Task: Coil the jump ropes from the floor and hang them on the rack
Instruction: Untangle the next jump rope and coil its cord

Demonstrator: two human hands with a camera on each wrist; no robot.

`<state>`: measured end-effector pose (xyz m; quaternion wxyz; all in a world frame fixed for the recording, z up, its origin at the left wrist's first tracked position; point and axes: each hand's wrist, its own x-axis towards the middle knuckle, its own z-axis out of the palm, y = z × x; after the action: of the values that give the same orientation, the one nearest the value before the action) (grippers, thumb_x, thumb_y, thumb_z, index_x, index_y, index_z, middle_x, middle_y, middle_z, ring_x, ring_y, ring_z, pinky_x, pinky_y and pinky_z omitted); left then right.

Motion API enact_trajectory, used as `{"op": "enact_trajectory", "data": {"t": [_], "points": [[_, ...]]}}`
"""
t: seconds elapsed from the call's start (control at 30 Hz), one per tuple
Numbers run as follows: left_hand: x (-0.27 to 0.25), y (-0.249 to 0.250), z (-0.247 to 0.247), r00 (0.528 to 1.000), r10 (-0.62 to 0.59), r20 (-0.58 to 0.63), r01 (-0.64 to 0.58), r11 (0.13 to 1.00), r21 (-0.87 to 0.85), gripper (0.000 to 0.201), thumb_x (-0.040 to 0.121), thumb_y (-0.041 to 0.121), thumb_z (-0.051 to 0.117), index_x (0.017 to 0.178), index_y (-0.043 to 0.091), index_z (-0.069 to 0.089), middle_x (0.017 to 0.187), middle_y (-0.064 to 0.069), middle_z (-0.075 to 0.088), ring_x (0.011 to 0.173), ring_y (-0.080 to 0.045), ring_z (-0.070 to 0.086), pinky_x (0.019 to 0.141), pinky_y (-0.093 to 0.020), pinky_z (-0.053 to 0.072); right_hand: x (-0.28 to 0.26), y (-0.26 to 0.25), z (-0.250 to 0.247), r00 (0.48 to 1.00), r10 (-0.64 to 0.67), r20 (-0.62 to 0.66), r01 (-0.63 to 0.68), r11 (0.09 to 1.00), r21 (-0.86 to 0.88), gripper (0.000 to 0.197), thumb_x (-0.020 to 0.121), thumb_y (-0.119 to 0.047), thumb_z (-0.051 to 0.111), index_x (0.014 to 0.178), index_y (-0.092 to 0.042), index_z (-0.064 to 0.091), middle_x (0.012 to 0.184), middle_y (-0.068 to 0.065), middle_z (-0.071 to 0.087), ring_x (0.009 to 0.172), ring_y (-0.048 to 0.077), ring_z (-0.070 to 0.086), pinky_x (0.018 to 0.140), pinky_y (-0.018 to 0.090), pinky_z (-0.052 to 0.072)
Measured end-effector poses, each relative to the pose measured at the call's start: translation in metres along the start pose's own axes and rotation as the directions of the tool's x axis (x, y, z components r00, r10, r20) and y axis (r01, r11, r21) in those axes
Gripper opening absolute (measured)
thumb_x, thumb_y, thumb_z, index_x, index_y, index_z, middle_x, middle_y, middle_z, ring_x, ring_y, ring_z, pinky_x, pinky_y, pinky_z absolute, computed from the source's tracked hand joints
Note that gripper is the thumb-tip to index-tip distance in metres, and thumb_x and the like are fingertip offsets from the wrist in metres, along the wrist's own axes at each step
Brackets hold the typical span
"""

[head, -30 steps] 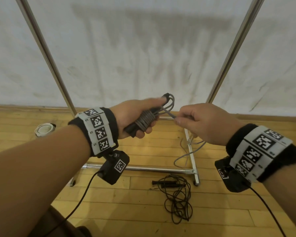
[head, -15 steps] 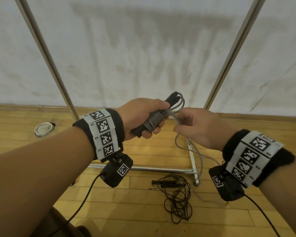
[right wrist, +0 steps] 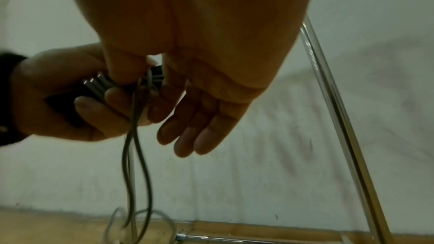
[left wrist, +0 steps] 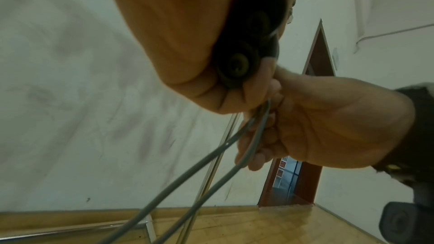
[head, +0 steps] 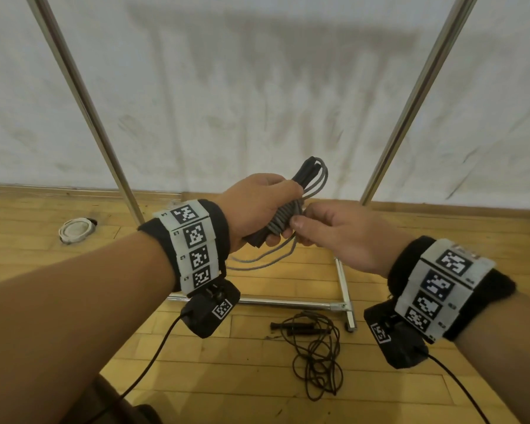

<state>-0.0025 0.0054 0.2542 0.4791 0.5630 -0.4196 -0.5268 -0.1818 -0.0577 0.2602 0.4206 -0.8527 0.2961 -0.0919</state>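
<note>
My left hand (head: pixel 259 206) grips a grey jump rope bundle (head: pixel 285 214): two black handles side by side with grey cord wound around them, loops sticking up past my thumb. My right hand (head: pixel 300 228) pinches the loose grey cord right beside the wraps. In the right wrist view the thumb and forefinger of the right hand (right wrist: pixel 150 73) hold the cord (right wrist: pixel 131 146) while the other fingers hang loose. The left wrist view shows the handles' round ends (left wrist: pixel 237 64) in my left palm. A black jump rope (head: pixel 315 356) lies tangled on the floor. The rack's two slanted posts (head: pixel 410 99) rise ahead.
The rack's chrome base bar (head: pixel 288 302) and right foot rail (head: pixel 344 289) lie on the wooden floor below my hands. A white ring-shaped object (head: pixel 75 230) sits on the floor at the left by the wall. A doorway (left wrist: pixel 312 118) stands to the right.
My right hand has moved left up against the bundle, and both hands have drifted slightly right. The slack grey cord has shortened and now trails left under my left wrist.
</note>
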Motion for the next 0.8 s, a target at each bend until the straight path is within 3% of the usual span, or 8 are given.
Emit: {"op": "enact_trajectory", "data": {"t": [0.1, 0.27, 0.37, 0.43, 0.57, 0.7, 0.8], "points": [[0.001, -0.001, 0.002, 0.998, -0.006, -0.058, 0.007, 1.0, 0.013, 0.038, 0.084, 0.034, 0.068, 0.108, 0.01, 0.051, 0.073, -0.017, 0.065, 0.062, -0.03, 0.057, 0.045, -0.03, 0.042, 0.002, 0.0, 0.005, 0.999, -0.006, -0.033, 0.004, 0.998, -0.058, 0.029, 0.103, -0.039, 0.052, 0.09, -0.026, 0.074, 0.09, 0.004, 0.073, 0.087, 0.021, 0.067, 0.087, 0.048, 0.054], [-0.001, 0.001, 0.001, 0.999, -0.01, -0.047, 0.008, 0.999, -0.04, 0.029, 0.088, 0.03, 0.071, 0.098, 0.012, 0.051, 0.08, -0.019, 0.068, 0.066, -0.031, 0.063, 0.043, -0.029, 0.044, 0.0, 0.0, 0.002, 0.997, -0.025, -0.071, 0.022, 0.999, -0.042, 0.03, 0.104, -0.033, 0.053, 0.084, -0.028, 0.074, 0.082, -0.005, 0.075, 0.078, 0.006, 0.069, 0.076, 0.022, 0.054], [-0.001, 0.002, 0.001, 0.997, -0.023, -0.07, 0.016, 0.995, -0.101, 0.019, 0.096, 0.024, 0.07, 0.095, 0.012, 0.055, 0.081, -0.015, 0.068, 0.062, -0.024, 0.063, 0.042, -0.028, 0.044, 0.0, 0.0, -0.005, 0.994, -0.032, -0.108, 0.019, 0.993, -0.115, 0.035, 0.101, -0.039, 0.056, 0.074, -0.023, 0.072, 0.076, 0.007, 0.072, 0.075, 0.021, 0.067, 0.074, 0.04, 0.053], [-0.001, 0.004, 0.001, 0.997, -0.041, -0.07, 0.032, 0.991, -0.127, 0.018, 0.097, 0.023, 0.07, 0.098, 0.01, 0.058, 0.08, -0.013, 0.068, 0.062, -0.022, 0.062, 0.042, -0.028, 0.043, 0.001, -0.001, -0.007, 0.992, -0.008, -0.126, -0.005, 0.995, -0.102, 0.037, 0.1, -0.037, 0.058, 0.069, -0.021, 0.069, 0.076, 0.012, 0.072, 0.079, 0.027, 0.07, 0.077, 0.045, 0.055], [-0.004, 0.006, 0.002, 0.997, -0.07, -0.018, 0.067, 0.99, -0.127, 0.025, 0.094, 0.022, 0.078, 0.1, 0.008, 0.057, 0.082, -0.011, 0.069, 0.062, -0.021, 0.063, 0.041, -0.026, 0.044, 0.0, -0.005, -0.009, 0.996, 0.038, -0.075, -0.042, 0.998, -0.053, 0.041, 0.103, -0.031, 0.052, 0.064, -0.025, 0.063, 0.069, 0.001, 0.073, 0.078, 0.01, 0.074, 0.086, 0.038, 0.055], [-0.008, 0.013, -0.001, 0.999, -0.049, 0.009, 0.05, 0.989, -0.14, 0.026, 0.096, 0.019, 0.076, 0.107, 0.002, 0.06, 0.088, -0.015, 0.072, 0.069, -0.022, 0.066, 0.046, -0.03, 0.052, -0.005, -0.012, -0.01, 0.998, 0.068, 0.0, -0.068, 0.989, 0.129, 0.034, 0.106, -0.023, 0.047, 0.077, -0.011, 0.061, 0.065, 0.003, 0.068, 0.072, 0.019, 0.077, 0.069, 0.031, 0.062], [-0.013, 0.019, -0.005, 0.997, -0.056, 0.06, 0.066, 0.981, -0.18, 0.023, 0.099, 0.018, 0.071, 0.11, -0.002, 0.065, 0.095, -0.02, 0.074, 0.077, -0.025, 0.07, 0.057, -0.032, 0.059, -0.008, -0.015, -0.014, 0.997, 0.07, 0.039, -0.077, 0.973, 0.217, 0.033, 0.107, -0.021, 0.047, 0.084, -0.002, 0.061, 0.069, 0.01, 0.071, 0.07, 0.03, 0.076, 0.067, 0.039, 0.064]]}}
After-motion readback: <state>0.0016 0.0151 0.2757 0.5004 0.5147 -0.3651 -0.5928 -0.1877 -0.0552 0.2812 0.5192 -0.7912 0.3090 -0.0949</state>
